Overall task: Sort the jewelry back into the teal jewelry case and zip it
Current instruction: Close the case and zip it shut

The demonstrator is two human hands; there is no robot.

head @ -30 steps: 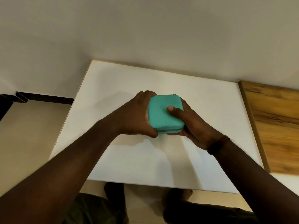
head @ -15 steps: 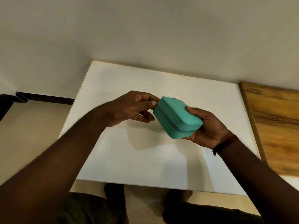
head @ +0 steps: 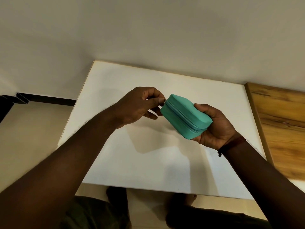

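Note:
The teal jewelry case (head: 184, 114) is closed and held tilted in the air above the white table (head: 148, 162). My right hand (head: 214, 128) cups it from below and behind, fingers wrapped around its right end. My left hand (head: 142, 104) sits at the case's upper left corner, thumb and forefinger pinched on the small metal zipper pull (head: 165, 100). The zipper seam runs along the case's side. No loose jewelry shows anywhere on the table.
A wooden surface (head: 283, 123) adjoins the table on the right. A plain wall rises behind the table's far edge. A dark baseboard (head: 41, 100) runs along the floor at the left. My legs show below the table's front edge.
Both hands first gripped the case flat over the table. The right hand then lifted and tilted it to the right, and the left hand shifted to pinch the zipper pull at its corner.

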